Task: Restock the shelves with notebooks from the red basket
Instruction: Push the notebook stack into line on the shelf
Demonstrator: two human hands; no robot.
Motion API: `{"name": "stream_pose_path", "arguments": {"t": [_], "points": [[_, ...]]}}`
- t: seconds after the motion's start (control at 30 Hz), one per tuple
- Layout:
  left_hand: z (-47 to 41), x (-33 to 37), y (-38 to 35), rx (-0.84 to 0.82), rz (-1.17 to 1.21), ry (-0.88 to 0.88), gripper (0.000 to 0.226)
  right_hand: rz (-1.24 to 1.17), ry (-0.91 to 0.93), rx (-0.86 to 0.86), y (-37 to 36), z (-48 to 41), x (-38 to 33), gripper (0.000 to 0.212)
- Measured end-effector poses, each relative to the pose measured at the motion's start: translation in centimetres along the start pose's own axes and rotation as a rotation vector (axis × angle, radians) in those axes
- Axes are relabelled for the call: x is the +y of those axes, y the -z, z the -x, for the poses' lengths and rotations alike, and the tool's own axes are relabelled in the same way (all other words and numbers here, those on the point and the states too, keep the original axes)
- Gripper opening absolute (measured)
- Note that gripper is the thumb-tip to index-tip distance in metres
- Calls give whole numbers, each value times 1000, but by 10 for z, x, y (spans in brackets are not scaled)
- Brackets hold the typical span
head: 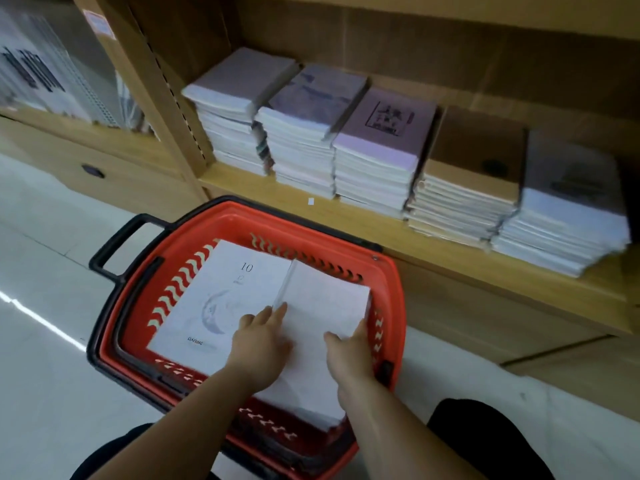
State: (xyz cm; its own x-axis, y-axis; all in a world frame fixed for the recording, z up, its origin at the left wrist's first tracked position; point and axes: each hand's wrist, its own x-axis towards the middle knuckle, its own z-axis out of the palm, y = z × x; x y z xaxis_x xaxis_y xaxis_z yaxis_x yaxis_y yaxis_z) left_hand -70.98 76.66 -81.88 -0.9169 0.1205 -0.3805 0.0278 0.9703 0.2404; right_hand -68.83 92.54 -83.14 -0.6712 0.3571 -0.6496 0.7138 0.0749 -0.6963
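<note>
Here straight left fingers (278,311) touch the notebook stack (322,306); curled right fingers (362,329) grip its edge.

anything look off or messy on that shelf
A small white scrap lies loose on the shelf in front of the stacks. The brown-covered stack is untidy: its lower notebooks fan out past the ones above. Nothing looks spilled or damaged.

Left hand (259,341) fingers at narrow seam between two notebook stacks (214,296) in red basket (277,218). Basket wall tight just right of right hand (349,351) fingers. Beyond fingers: open air over rim, bare shelf (346,220) front strip, then five shelved stacks (377,157) block.
</note>
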Motion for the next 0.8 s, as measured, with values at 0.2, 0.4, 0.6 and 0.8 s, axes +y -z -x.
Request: {"name": "stream_pose_path", "arguments": {"t": [0.2,0.4,0.6,0.8], "points": [[8,-6,-7,50,146,-92,65,-74,-51,42,-4,-7,8,96],[2,-13,-10,92,647,19,65,-54,-49,76,-2,-10,14,90],[0,11,11,49,760,170,74,-70,-35,57,2,-9,18,89],[7,3,53,31,941,126,71,-22,50,14,0,8,1,83]]}}
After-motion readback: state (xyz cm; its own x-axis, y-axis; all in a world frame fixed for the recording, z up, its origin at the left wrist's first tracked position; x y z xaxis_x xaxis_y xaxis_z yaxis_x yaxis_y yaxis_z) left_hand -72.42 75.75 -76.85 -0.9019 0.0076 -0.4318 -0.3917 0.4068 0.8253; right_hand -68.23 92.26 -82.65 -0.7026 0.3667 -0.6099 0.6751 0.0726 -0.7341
